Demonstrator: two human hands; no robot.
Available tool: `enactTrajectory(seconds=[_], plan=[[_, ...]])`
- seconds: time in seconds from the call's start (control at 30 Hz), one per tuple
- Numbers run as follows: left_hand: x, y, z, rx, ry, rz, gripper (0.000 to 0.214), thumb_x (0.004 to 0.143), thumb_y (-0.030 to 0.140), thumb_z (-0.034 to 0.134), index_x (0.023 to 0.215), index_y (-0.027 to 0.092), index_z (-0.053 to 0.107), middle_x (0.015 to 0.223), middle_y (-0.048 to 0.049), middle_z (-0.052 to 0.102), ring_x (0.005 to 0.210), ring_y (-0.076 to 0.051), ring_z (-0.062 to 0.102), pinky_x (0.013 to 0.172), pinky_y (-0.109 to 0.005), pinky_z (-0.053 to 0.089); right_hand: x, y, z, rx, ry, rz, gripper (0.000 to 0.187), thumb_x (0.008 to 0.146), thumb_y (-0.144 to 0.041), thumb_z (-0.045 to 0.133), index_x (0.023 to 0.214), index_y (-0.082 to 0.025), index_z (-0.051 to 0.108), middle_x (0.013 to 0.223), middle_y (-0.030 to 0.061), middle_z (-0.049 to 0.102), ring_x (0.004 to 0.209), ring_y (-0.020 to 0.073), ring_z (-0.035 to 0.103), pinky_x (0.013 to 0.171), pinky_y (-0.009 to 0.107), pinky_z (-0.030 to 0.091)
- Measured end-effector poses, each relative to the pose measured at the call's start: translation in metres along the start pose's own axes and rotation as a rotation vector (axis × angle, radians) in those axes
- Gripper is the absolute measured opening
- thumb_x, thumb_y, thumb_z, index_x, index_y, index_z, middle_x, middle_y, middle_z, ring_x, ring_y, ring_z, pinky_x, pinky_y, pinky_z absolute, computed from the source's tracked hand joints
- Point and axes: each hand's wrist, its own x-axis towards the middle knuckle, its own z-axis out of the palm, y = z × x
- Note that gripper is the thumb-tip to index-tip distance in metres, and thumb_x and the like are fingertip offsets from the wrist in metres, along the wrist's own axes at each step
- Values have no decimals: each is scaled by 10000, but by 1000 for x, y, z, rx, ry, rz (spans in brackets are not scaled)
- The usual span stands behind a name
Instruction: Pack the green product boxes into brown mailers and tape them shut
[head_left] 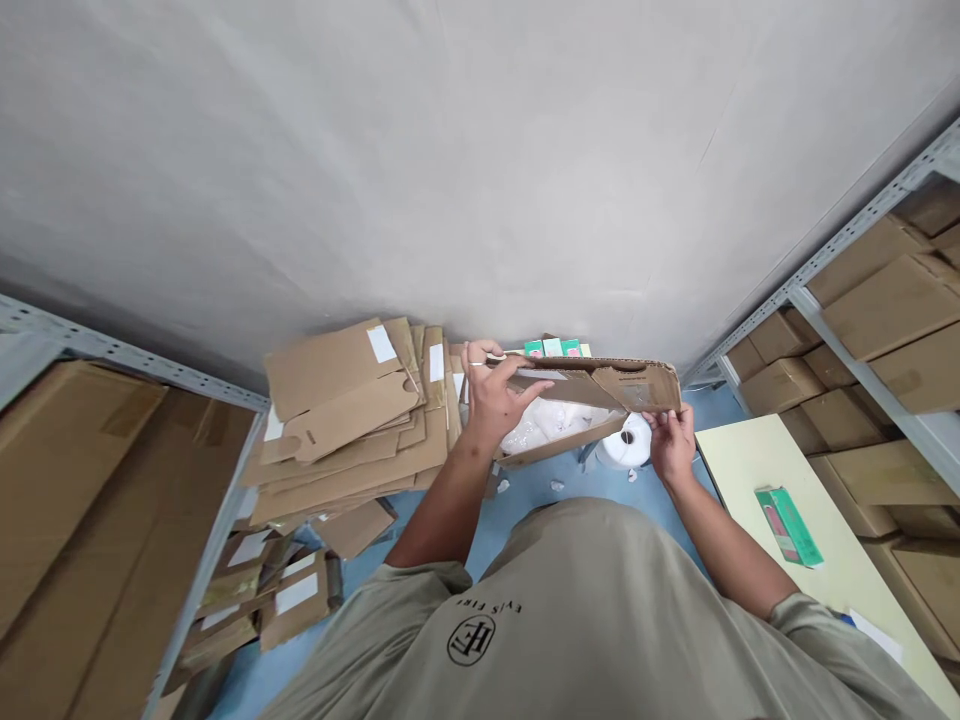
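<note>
A folded brown cardboard box [637,388] is held up between my two hands, its long edge toward the wall. My left hand [491,398] grips its left end, with the thumb stretched along the near side and the fingers at the upper edge. At the lower right corner, the fingers of my right hand [673,446] pinch the cardboard. Below it stands an open carton [559,447] with white, plastic-like packing material [551,424] inside. The held cardboard hides part of that carton.
Flattened cardboard [341,405] is piled at the left. A white roll [624,448] stands beside the carton. On the right, a pale table [750,450] bears a green box [789,527]. Small green-and-white boxes [553,347] sit by the wall. Shelves with cartons [892,305] flank both sides.
</note>
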Motion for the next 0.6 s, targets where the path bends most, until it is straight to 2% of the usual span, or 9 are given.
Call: enactTrajectory(seconds=[0.13,0.23,0.33,0.4,0.47,0.53,0.6], plan=[[7,-3,-4,-13,-104,78,565,859,653,923,1281,284,852,1041,-87,611,1093,-335,620,1083,-528,533,-11,-3,1,87,-2,47,510,890,-776,794,1037,-318,625,1128,-1,761,1023,218,769,1051,501,640],[13,-1,-10,18,-216,135,662,857,653,910,1394,276,821,1031,-85,672,1074,-334,642,1123,-531,492,-16,-4,2,121,-22,95,575,858,-852,785,1024,-319,645,1232,31,777,1116,257,782,1071,536,627],[11,11,-16,59,-347,173,820,831,595,912,1556,263,723,1009,-73,726,1088,-349,674,1192,-550,436,-16,-2,4,111,-34,145,644,841,-930,720,1058,-326,666,1332,61,769,1195,287,772,1036,551,640],[6,24,-16,48,-450,199,1004,795,557,925,1693,259,587,974,-46,738,1064,-344,696,1225,-557,412,-15,0,7,113,-46,182,674,832,-939,706,1147,-344,677,1339,55,765,1206,282,766,1008,531,653],[1,36,-14,27,-528,219,1166,767,528,945,1784,254,445,932,-17,734,1019,-331,711,1243,-559,405,-15,4,13,98,-74,249,715,809,-866,784,1317,-380,653,1323,33,767,1170,266,771,981,503,666],[-2,43,-11,29,-531,217,1229,760,515,958,1812,244,384,903,-5,726,995,-325,718,1251,-560,408,-14,6,19,69,-108,324,837,787,-769,849,1492,-412,573,1294,18,777,1099,261,783,929,490,681],[-3,45,-8,44,-473,207,1211,761,513,966,1801,236,411,901,-11,727,1002,-326,719,1263,-569,405,-13,6,24,55,-124,344,913,796,-727,839,1587,-417,503,1257,19,786,1033,267,790,873,484,688]])
